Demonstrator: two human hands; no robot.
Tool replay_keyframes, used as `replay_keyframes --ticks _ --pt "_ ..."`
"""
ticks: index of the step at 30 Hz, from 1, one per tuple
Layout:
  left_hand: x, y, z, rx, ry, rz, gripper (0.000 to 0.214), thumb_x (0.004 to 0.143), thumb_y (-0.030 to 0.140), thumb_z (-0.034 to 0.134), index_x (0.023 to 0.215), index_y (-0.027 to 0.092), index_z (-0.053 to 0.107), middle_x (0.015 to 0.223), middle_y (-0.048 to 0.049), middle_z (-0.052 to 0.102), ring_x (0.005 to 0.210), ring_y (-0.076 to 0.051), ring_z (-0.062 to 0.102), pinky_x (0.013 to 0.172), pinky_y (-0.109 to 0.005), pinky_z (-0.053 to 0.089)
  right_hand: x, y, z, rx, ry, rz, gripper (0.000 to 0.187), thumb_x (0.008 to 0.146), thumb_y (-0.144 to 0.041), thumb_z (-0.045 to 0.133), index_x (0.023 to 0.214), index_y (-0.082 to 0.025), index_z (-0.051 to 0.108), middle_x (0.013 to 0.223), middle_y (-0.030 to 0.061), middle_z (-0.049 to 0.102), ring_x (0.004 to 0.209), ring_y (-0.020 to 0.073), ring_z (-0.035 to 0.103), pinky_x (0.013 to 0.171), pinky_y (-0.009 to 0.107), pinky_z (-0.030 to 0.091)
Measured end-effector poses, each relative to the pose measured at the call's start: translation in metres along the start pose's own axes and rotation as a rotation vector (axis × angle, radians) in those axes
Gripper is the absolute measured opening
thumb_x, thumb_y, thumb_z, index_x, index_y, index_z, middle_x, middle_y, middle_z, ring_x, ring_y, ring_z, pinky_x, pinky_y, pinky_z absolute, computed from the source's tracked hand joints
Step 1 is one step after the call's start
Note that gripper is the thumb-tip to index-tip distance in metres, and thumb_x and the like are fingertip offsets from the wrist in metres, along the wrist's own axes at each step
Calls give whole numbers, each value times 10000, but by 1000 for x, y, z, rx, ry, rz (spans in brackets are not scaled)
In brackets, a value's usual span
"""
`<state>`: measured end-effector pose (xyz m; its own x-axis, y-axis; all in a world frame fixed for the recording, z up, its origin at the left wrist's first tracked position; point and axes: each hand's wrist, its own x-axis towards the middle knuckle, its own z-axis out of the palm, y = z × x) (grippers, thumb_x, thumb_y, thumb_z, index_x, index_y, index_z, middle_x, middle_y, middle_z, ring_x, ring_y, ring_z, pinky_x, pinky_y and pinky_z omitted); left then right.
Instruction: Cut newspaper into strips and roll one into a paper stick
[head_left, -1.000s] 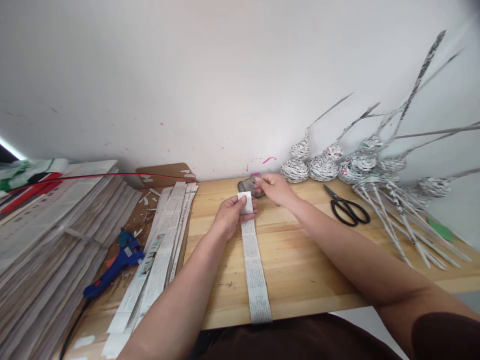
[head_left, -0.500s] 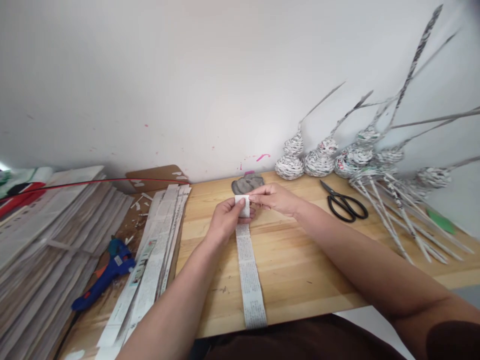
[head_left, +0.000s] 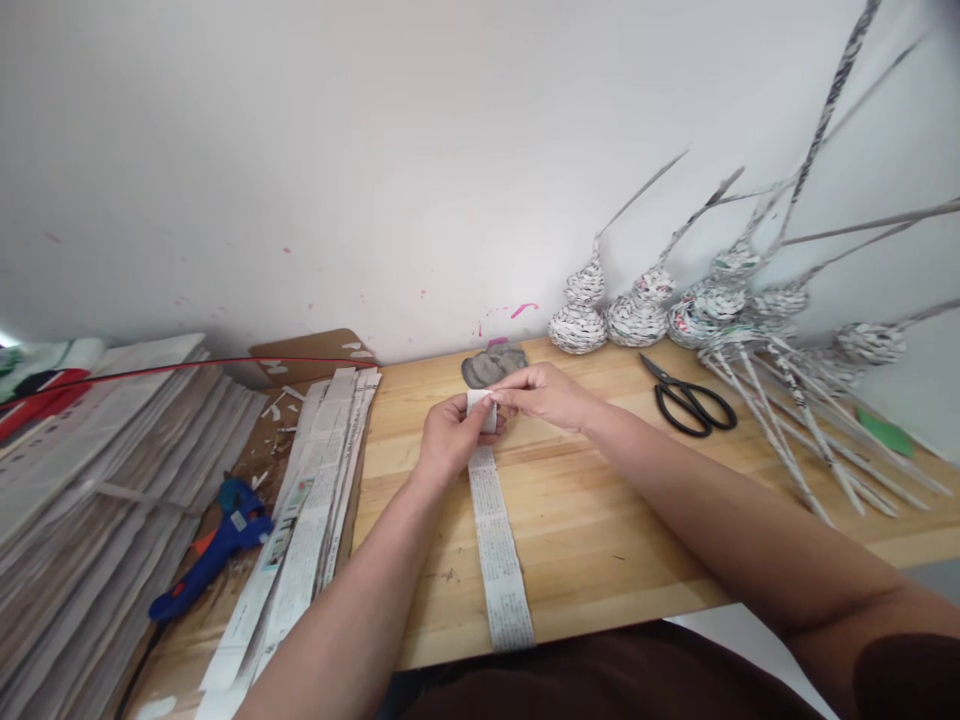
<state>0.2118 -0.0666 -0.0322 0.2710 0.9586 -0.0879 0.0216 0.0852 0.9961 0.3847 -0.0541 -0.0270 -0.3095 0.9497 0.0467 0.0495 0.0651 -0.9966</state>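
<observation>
A long newspaper strip runs from the table's front edge up to my hands, its far end raised off the wood. My left hand is closed around that far end, thumb on top and fingers beneath. With thumb and forefinger, my right hand pinches the strip's upper right corner, touching my left thumb. Just beyond my hands lies a crumpled grey cloth against the wall.
Scissors lie at the right. Behind them stand several woven paper gourds with long stems, and rolled paper sticks. At left are cut newspaper strips, a blue glue gun and a tall newspaper stack.
My right fingertips have shifted slightly left, nearer my left thumb at the strip's corner. Both hands keep their grip, and the view has tilted a little.
</observation>
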Motion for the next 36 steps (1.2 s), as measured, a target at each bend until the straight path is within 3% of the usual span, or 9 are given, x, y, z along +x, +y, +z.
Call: replay_keyframes --ticks 6,15,25,36 --pt "2 -4 0 66 62 6 381 745 494 693 864 133 711 725 -77 725 670 -206 697 601 -305 578 0 -1 2 -33 68 10 288 724 -355 743 896 -125 775 699 35 705 623 118 572 608 254 450" --pt "-1 -1 1 29 -14 22 390 780 498 650 885 125 695 756 -83 730 687 -201 697 632 -316 585 -1 -7 1 -27 81 39 267 721 -361 717 823 -119 767 598 -10 632 548 91 508 548 239 398" --pt "0 -7 0 0 -29 9 396 800 505 621 938 142 693 760 -81 736 678 -207 699 612 -321 581 -1 -7 1 0 112 70 271 688 -352 742 825 -119 765 560 -16 606 515 84 483 497 226 359" --pt "-3 -3 2 42 -18 26 364 804 501 610 866 148 677 748 -69 721 697 -206 693 629 -318 579 -1 -8 3 6 160 100 250 639 -351 782 749 -129 749 556 -2 628 511 92 506 497 232 377"
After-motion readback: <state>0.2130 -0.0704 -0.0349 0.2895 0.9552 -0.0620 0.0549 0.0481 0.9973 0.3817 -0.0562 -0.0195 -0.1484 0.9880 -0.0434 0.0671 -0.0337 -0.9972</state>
